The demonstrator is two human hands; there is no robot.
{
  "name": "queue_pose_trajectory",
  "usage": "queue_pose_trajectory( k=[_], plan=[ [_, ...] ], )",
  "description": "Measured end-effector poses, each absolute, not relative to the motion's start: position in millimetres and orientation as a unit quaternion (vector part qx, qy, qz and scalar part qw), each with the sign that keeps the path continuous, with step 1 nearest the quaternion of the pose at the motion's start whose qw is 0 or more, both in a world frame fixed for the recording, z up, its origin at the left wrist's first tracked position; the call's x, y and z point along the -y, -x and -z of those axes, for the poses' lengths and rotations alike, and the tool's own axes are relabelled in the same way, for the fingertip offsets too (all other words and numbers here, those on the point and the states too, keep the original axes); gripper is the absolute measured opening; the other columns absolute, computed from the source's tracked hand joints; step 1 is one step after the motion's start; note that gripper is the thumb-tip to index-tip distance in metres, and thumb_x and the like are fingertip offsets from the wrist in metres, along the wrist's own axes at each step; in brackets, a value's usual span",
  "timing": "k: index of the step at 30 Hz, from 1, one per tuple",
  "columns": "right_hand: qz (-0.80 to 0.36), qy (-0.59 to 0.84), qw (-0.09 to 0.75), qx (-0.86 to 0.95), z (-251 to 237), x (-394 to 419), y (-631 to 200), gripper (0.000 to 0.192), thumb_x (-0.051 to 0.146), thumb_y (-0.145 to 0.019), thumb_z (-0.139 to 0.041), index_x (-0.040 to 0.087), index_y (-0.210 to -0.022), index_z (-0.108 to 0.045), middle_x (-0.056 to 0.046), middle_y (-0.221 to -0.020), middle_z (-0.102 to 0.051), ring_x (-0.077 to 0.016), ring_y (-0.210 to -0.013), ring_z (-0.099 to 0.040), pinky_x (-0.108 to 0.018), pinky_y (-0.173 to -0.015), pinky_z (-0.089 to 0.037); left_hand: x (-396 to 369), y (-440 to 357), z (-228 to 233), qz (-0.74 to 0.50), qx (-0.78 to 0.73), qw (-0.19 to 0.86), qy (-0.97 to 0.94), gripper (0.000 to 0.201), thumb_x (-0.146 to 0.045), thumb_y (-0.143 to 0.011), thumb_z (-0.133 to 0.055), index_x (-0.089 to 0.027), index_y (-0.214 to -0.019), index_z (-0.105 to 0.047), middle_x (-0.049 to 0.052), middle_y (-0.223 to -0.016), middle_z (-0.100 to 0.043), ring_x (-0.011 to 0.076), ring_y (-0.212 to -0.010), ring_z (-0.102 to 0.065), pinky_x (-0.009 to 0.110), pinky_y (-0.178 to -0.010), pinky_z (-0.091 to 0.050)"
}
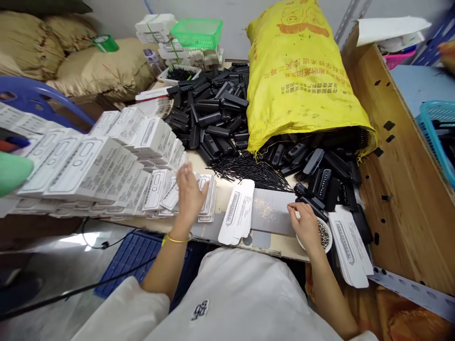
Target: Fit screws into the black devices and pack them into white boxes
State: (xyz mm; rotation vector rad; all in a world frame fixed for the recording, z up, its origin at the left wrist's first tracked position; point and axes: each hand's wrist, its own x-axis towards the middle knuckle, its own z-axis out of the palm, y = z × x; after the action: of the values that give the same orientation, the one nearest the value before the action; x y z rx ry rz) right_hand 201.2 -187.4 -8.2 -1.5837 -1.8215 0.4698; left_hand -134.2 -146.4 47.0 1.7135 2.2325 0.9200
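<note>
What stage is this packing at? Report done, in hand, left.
Done: rows of closed white boxes stacked at left. In hand: the left hand rests on the nearest boxes; the right hand sits at a small bowl. Left: loose black cases, more spilling from the yellow sack, flat cartons unfolded.

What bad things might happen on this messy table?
The small bowl sits at the table edge right under the right hand, so a bump might tip its tiny metal bits onto the floor. The leaning rows of white boxes beside the left hand might slide over. Black cases spilling from the yellow sack could bury the thin black pins.
</note>
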Motion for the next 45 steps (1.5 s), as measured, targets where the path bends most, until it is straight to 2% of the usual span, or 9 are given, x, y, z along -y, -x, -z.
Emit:
queue_pose_trajectory(
  k=[6, 10, 19, 23, 25, 29, 32, 38, 45],
  plan=[
    [-0.098, 0.680, 0.169, 0.706, 35.0, 214.2, -247.2, 0.016, 0.025, -0.086, -0.051, 0.022, -0.072, -0.058, -0.004, -0.069, -0.062, -0.0220, -0.069, -0.053, -0.034, -0.065, -0.038, 137.2, 0.2, -12.6, -0.332, -0.472, 0.462, -0.673, 0.024, -0.021, -0.076, -0.067, -0.020, -0.099, -0.067, 0.011, -0.112, -0.064, 0.0306, -0.115, -0.057, 0.045, -0.106, -0.042],
    [-0.117, 0.679, 0.126, 0.714, 48.6, 228.8, -263.8, 0.015, 0.016, -0.082, -0.049, 0.021, -0.071, -0.058, -0.005, -0.073, -0.064, -0.0216, -0.073, -0.055, -0.033, -0.067, -0.037, 103.4, -78.6, 6.8, -0.316, -0.453, 0.477, -0.683, 0.014, -0.012, -0.076, -0.067, -0.017, -0.089, -0.068, 0.011, -0.095, -0.066, 0.0291, -0.108, -0.058, 0.043, -0.103, -0.043],
    [-0.120, 0.687, 0.161, 0.698, 43.5, 227.6, -254.8, 0.017, 0.019, -0.084, -0.044, 0.020, -0.077, -0.059, -0.005, -0.077, -0.064, -0.0216, -0.074, -0.054, -0.033, -0.069, -0.038, 55.5, -124.1, 21.2, -0.204, -0.414, 0.395, -0.794, 0.037, -0.038, -0.092, -0.057, -0.016, -0.122, -0.056, 0.009, -0.124, -0.058, 0.0224, -0.106, -0.060, 0.043, -0.089, -0.053],
    [-0.170, 0.696, 0.241, 0.655, 39.4, 228.4, -256.0, 0.019, 0.021, -0.083, -0.042, 0.019, -0.077, -0.060, -0.005, -0.077, -0.063, -0.0199, -0.071, -0.056, -0.033, -0.068, -0.042, 47.8, -112.0, 0.2, -0.206, -0.397, 0.366, -0.816, 0.015, -0.012, -0.091, -0.052, -0.009, -0.097, -0.065, 0.007, -0.109, -0.061, 0.0220, -0.118, -0.054, 0.042, -0.105, -0.039],
    [-0.200, 0.704, 0.281, 0.621, 38.0, 228.9, -257.4, 0.020, 0.024, -0.083, -0.042, 0.019, -0.081, -0.061, -0.005, -0.077, -0.065, -0.0188, -0.067, -0.056, -0.032, -0.066, -0.043, 39.8, -94.9, -12.5, -0.217, -0.405, 0.351, -0.816, 0.021, -0.001, -0.088, -0.047, -0.009, -0.088, -0.066, 0.008, -0.104, -0.058, 0.0221, -0.121, -0.050, 0.040, -0.109, -0.032],
    [-0.244, 0.709, 0.325, 0.576, 38.4, 229.2, -261.3, 0.021, 0.031, -0.086, -0.044, 0.018, -0.086, -0.062, -0.004, -0.075, -0.067, -0.0182, -0.064, -0.058, -0.032, -0.064, -0.046, 36.7, -47.0, -23.4, -0.265, -0.480, 0.334, -0.767, 0.030, -0.004, -0.074, -0.068, -0.016, -0.102, -0.067, 0.007, -0.105, -0.054, 0.0245, -0.111, -0.053, 0.040, -0.103, -0.037],
    [-0.214, 0.693, 0.300, 0.619, 40.2, 230.8, -263.8, 0.021, 0.029, -0.087, -0.044, 0.019, -0.089, -0.063, -0.006, -0.083, -0.068, -0.0200, -0.072, -0.059, -0.034, -0.069, -0.046, 59.0, -19.4, -13.8, -0.342, -0.521, 0.409, -0.666, 0.043, -0.017, -0.065, -0.080, -0.021, -0.106, -0.068, 0.005, -0.106, -0.055, 0.0219, -0.106, -0.054, 0.036, -0.097, -0.043],
    [-0.129, 0.685, 0.166, 0.697, 40.7, 235.6, -260.1, 0.018, 0.022, -0.087, -0.046, 0.021, -0.077, -0.061, -0.006, -0.080, -0.063, -0.0223, -0.078, -0.055, -0.035, -0.070, -0.041, 124.2, -15.7, 6.3, -0.400, -0.352, 0.766, -0.360, 0.052, -0.048, -0.067, -0.080, -0.017, -0.106, -0.064, 0.006, -0.096, -0.068, 0.0187, -0.092, -0.064, 0.035, -0.093, -0.046],
    [-0.172, 0.704, 0.295, 0.622, 35.3, 239.2, -255.0, 0.023, 0.034, -0.092, -0.044, 0.021, -0.079, -0.058, -0.005, -0.077, -0.066, -0.0205, -0.071, -0.059, -0.034, -0.068, -0.045, 149.9, -31.3, -2.2, -0.396, -0.319, 0.829, -0.232, 0.055, -0.021, -0.070, -0.081, -0.025, -0.116, -0.051, 0.003, -0.107, -0.070, 0.0201, -0.102, -0.068, 0.042, -0.100, -0.047]
  ],
)
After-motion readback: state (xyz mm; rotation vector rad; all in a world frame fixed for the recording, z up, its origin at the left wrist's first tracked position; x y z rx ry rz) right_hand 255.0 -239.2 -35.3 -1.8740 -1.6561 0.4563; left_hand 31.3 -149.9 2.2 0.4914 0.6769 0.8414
